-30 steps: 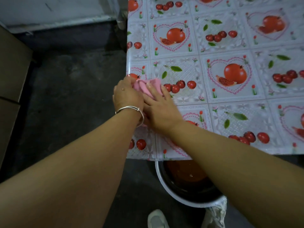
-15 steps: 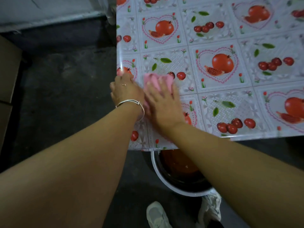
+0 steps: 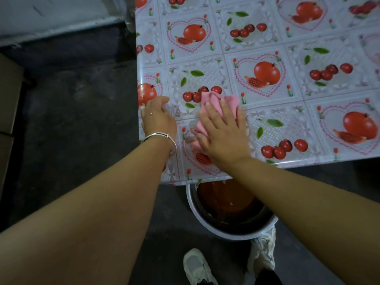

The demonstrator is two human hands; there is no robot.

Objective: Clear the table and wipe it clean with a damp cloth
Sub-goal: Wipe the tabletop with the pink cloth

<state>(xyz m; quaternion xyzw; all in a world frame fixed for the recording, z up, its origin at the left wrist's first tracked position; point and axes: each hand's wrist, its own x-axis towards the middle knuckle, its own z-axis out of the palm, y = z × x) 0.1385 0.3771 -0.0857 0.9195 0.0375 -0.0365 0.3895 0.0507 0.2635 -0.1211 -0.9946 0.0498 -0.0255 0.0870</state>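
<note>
A pink cloth (image 3: 230, 99) lies on the table (image 3: 257, 48), which is covered by a fruit-print oilcloth. My right hand (image 3: 224, 132) presses flat on the cloth with fingers spread, near the table's front left corner. Most of the cloth is hidden under the palm. My left hand (image 3: 158, 116), with a silver bangle on the wrist, rests at the table's left edge beside the cloth, its fingers curled over the edge.
A metal pot (image 3: 232, 231) with a red bowl inside stands on the dark floor under the table's front edge. My white shoes (image 3: 197, 266) are just below it. Cardboard boxes (image 3: 8, 95) sit at the far left.
My right hand has slid the pink cloth to the right, away from my left hand. The left hand stays at the table's left edge.
</note>
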